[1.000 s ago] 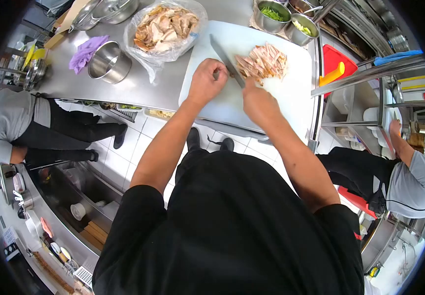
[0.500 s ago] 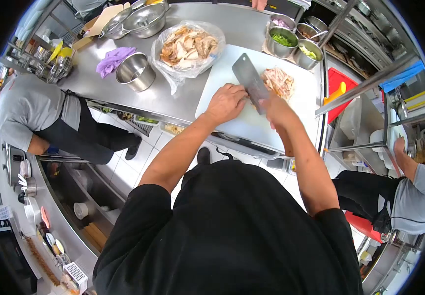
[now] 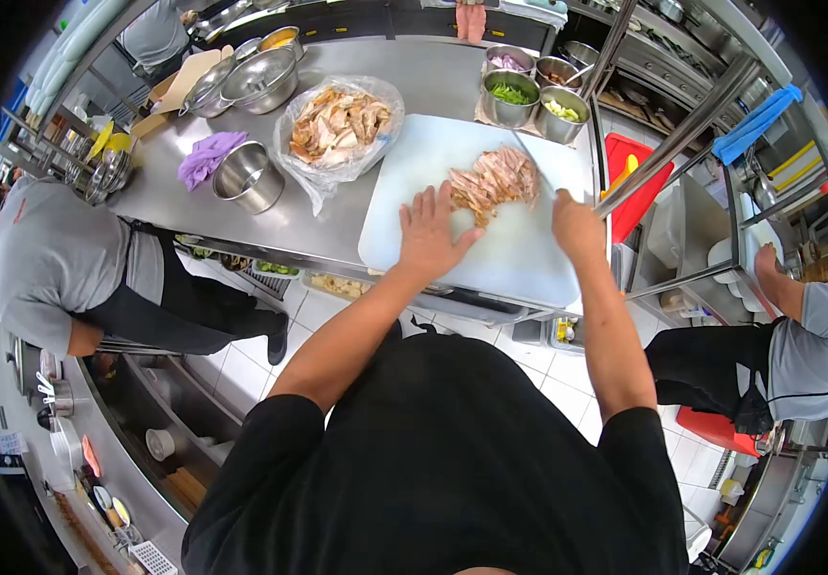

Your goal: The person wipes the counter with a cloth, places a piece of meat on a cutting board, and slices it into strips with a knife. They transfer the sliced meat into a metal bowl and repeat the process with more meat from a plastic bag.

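My left hand (image 3: 431,233) is open, its fingers spread over the white cutting board (image 3: 514,273), with the fingertips close to the near-left side of a pile of sliced meat (image 3: 505,179). My right hand (image 3: 577,225) is closed around the handle of a cleaver (image 3: 535,160). The blade appears nearly edge-on, as a thin line along the right side of the pile. Left of the board, a clear plastic bag (image 3: 390,97) lies opened around larger pieces of cooked meat (image 3: 340,123).
An empty steel pot (image 3: 249,179) stands beside a purple cloth (image 3: 210,156). Steel containers of chopped green vegetables (image 3: 510,94) and other ingredients line the board's far right corner. A metal post (image 3: 682,129) rises at right. People in grey shirts stand left (image 3: 73,249) and right (image 3: 807,345).
My left hand has come off the blade and spread flat, nearer me. My right hand has moved right, turning the cleaver edge-on at the pile's right side. The view has shifted.
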`<state>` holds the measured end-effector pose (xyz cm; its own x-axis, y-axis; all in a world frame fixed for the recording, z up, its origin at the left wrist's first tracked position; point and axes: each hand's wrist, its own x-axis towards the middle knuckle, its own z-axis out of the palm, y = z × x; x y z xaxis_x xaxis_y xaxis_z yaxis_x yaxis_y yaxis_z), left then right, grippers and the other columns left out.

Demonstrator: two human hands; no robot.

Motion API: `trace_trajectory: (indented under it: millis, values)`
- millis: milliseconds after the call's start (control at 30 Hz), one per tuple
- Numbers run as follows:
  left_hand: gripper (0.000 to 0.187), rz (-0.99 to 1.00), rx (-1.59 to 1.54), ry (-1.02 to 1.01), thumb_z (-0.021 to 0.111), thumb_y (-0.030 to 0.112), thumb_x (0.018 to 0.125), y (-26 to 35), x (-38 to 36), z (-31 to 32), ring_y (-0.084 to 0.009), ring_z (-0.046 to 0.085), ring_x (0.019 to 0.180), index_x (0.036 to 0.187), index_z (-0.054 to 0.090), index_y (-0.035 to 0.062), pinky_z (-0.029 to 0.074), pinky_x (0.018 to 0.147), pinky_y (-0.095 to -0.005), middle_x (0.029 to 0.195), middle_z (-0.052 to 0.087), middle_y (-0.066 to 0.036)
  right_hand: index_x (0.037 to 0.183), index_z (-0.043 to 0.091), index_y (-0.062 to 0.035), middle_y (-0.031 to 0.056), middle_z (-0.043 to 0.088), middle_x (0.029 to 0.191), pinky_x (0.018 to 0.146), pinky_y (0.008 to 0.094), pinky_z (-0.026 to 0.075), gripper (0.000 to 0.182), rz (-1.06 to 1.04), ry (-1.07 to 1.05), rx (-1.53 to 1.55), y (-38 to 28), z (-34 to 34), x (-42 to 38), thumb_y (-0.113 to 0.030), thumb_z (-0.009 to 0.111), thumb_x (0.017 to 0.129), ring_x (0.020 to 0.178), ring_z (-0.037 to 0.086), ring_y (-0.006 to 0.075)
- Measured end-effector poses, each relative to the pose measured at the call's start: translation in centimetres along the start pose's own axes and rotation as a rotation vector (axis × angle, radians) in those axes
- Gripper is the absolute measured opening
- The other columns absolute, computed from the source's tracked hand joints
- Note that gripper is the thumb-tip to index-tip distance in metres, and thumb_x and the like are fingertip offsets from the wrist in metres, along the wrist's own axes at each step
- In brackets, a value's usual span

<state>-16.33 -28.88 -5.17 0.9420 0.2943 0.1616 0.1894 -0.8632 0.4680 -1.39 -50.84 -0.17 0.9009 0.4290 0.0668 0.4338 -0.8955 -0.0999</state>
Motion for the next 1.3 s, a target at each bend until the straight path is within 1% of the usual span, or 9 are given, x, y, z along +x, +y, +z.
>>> trace_trajectory:
  millis: [200,300,467,600,700,900,1033,1100,1300]
  values:
    - [0.095,0.055,0.013,0.190,0.060,0.057,0.094,2.3,4.1,3.7,-0.0467,0.031,0.144,0.157,0.020,-0.0028,0.020,0.117,-0.0649,0.155,0.033,-0.030,0.108,0.063,0.0008,0.0245,0.070,0.076,0.061,0.0512,0.056,0.033,-0.093,-0.041,0.299,-0.6,-2.2,-3.7,-0.029,0.050,0.103,0.066,0.072,0.0387]
    - [0.093,0.095,-0.501,0.119,0.058,0.055,0.095,1.0,6.1,3.3,-0.0517,0.031,0.143,0.158,0.020,-0.0026,0.022,0.118,-0.0618,0.158,0.027,-0.034,0.106,0.063,0.0039,0.0217,0.068,0.071,0.053,0.0451,0.052,0.039,0.211,-0.142,0.585,0.8,-2.8,-3.6,-0.034,0.054,0.103,0.052,0.067,0.0312]
    - [0.088,0.014,-0.413,0.236,0.067,0.051,0.092,1.3,7.7,4.1,-0.0452,0.039,0.140,0.152,0.034,-0.0045,0.030,0.118,-0.0498,0.151,0.038,-0.030,0.115,0.059,0.0038,0.0065,0.053,0.060,0.039,0.0372,0.044,0.043,0.415,-0.334,0.931,2.3,-0.9,-2.8,-0.038,0.057,0.103,0.042,0.053,0.0198]
    - [0.082,-0.118,-0.218,0.250,0.075,0.049,0.085,4.5,8.9,4.3,-0.0402,0.045,0.136,0.145,0.048,-0.0001,0.036,0.115,-0.0453,0.143,0.047,-0.026,0.110,0.059,0.0047,0.0077,0.055,0.060,0.041,0.0368,0.045,0.040,0.327,-0.441,0.956,-1.5,-0.4,-2.5,-0.034,0.058,0.102,0.044,0.055,0.0201]
    - [0.076,-0.110,-0.444,0.235,0.076,0.046,0.082,4.5,9.5,3.3,-0.0384,0.049,0.132,0.141,0.054,0.0046,0.041,0.110,-0.0447,0.138,0.050,-0.025,0.108,0.059,0.0044,0.0088,0.056,0.060,0.041,0.0376,0.046,0.040,0.305,-0.452,0.914,-4.3,-0.9,-2.5,-0.035,0.058,0.102,0.044,0.055,0.0209]
    - [0.047,0.107,-0.865,0.689,0.069,0.001,0.083,3.6,10.8,4.3,-0.0290,0.053,0.122,0.129,0.059,0.0042,0.043,0.107,-0.0388,0.127,0.054,-0.013,0.100,0.058,0.0026,0.0111,0.055,0.056,0.043,0.0378,0.045,0.032,0.097,-0.212,0.893,-6.8,1.1,-3.1,-0.030,0.059,0.101,0.043,0.055,0.0221]
    - [0.054,0.098,-0.941,0.776,0.072,0.005,0.080,4.6,12.1,1.1,-0.0396,0.048,0.130,0.131,0.056,0.0062,0.039,0.112,-0.0430,0.138,0.047,-0.020,0.099,0.059,-0.0014,0.0076,0.055,0.057,0.043,0.0341,0.044,0.025,0.131,-0.164,0.887,-9.1,-1.4,-2.5,-0.026,0.058,0.103,0.045,0.055,0.0167]
    - [0.054,0.094,-0.973,0.804,0.073,0.006,0.079,4.7,12.6,-2.5,-0.0398,0.049,0.130,0.131,0.056,0.0064,0.041,0.111,-0.0435,0.141,0.046,-0.020,0.100,0.059,-0.0024,0.0084,0.057,0.058,0.045,0.0343,0.045,0.026,0.097,-0.122,0.807,-10.7,-3.1,-1.3,-0.028,0.057,0.103,0.047,0.057,0.0170]
    - [0.057,0.116,-0.708,1.068,0.074,0.008,0.079,-2.2,14.6,-11.9,-0.0395,0.048,0.132,0.133,0.057,0.0075,0.040,0.111,-0.0430,0.143,0.047,-0.021,0.102,0.058,-0.0004,0.0268,0.067,0.073,0.059,0.0519,0.050,0.029,-0.216,0.041,0.740,-19.7,-5.4,2.9,-0.030,0.055,0.104,0.066,0.067,0.0461]
